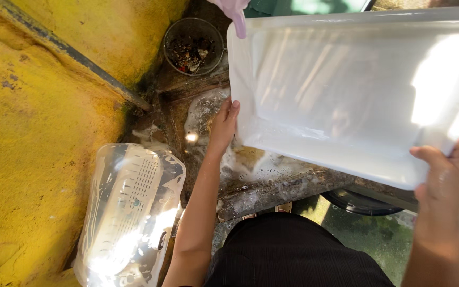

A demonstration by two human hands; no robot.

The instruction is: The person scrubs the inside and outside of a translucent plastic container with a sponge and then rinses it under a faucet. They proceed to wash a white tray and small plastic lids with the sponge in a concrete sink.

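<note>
Both hands, left (223,123) and right (444,178), gripped the white tray (346,101) tilted; suds remained below it, rinsing unfinished; strainer (193,47) beyond.

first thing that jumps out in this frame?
The big translucent white tray, tilted at upper right, held by the left hand on its near-left edge and the right hand at its lower right corner. Then the yellow wall filling the left side.
</note>
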